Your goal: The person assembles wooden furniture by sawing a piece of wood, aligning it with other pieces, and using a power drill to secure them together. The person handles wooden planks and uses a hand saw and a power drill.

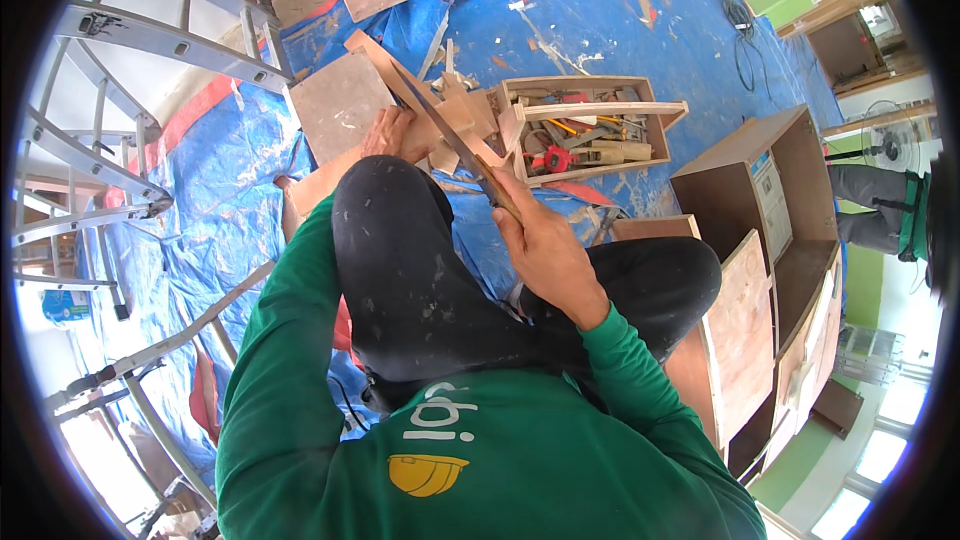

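Observation:
My right hand [550,255] grips the handle of a handsaw [462,145]. Its long blade points away to the upper left and lies over several thin wood pieces. My left hand [388,132] sits beyond my raised knee, with its fingers bent over a plywood strip [322,183]. Part of the strip is hidden behind that knee. Beside the left hand lies a squarish wooden panel [340,105]. A narrow wood strip [372,52] extends past the panel near the saw's tip. Whether the teeth touch the wood, I cannot make out.
A wooden tool tote [590,168] holding hand tools and a red tape measure [557,158] stands right of the saw. Wooden cabinet boxes [715,180] rise at right, aluminium ladders [180,40] at left. Blue tarp [560,30] covers the floor. Another person [880,202] stands far right.

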The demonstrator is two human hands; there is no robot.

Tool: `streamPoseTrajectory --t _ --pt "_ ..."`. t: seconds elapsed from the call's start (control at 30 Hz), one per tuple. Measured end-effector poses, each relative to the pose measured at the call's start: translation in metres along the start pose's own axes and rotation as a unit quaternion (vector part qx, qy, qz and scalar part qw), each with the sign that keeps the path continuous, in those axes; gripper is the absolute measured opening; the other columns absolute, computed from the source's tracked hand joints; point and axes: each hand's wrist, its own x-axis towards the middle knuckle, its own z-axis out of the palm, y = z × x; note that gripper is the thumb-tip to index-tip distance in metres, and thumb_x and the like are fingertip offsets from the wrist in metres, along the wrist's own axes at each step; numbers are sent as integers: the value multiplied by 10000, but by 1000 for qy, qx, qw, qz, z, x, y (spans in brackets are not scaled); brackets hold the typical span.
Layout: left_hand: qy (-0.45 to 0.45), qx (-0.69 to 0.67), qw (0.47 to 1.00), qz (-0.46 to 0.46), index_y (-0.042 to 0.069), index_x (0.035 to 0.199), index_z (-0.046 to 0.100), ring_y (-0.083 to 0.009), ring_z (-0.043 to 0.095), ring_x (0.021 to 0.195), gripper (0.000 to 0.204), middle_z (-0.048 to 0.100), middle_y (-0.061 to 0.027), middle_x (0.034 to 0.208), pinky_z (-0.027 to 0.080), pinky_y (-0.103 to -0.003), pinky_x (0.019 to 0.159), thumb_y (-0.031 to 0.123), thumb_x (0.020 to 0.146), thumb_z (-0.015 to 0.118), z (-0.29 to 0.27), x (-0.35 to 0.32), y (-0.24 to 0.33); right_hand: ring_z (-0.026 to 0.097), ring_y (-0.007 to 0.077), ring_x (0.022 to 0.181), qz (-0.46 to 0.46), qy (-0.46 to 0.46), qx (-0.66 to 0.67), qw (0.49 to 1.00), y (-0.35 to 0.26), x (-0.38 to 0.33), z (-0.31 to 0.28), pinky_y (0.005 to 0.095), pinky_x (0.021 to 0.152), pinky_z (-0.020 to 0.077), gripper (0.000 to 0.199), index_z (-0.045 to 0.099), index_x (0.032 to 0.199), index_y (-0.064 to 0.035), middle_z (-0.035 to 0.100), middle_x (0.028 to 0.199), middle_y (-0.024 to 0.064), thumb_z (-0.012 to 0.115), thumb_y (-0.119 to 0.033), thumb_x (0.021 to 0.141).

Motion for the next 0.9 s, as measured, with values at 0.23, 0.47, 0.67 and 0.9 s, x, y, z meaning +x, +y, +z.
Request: streamPoseTrajectory --t 0.23,0.47,0.67,0.9 --pt "7 -26 1000 7 133 1377 701 -314 617 1247 682 677 -57 1295 500 -457 1098 262 759 960 -14 -3 9 709 513 985 -5 -7 -39 999 -19 -4 -6 587 820 550 528 490 1594 -75 735 1105 302 635 -138 1090" --pt "-15 7 1000 -24 151 1400 689 -326 629 1276 720 704 -60 1319 491 -474 1092 272 744 960 -12 4 14 716 509 1031 7 -21 -57 998 -19 -13 -8 570 849 572 546 472 1610 -84 735 1159 302 628 -127 1088" --pt "-5 16 1000 -20 132 1423 667 -310 622 1280 746 675 -62 1326 471 -460 1105 285 751 952 -6 0 2 722 500 1022 46 -54 -77 995 -49 -49 -34 556 846 584 563 487 1616 -100 729 1200 282 646 -114 1076" --pt "-33 37 998 -40 132 1460 642 -317 603 1314 759 653 -70 1357 459 -467 1127 314 783 932 -10 -1 6 735 420 909 105 -81 -134 982 -87 -83 -69 497 785 599 632 525 1618 -112 723 1089 200 703 -40 1016"
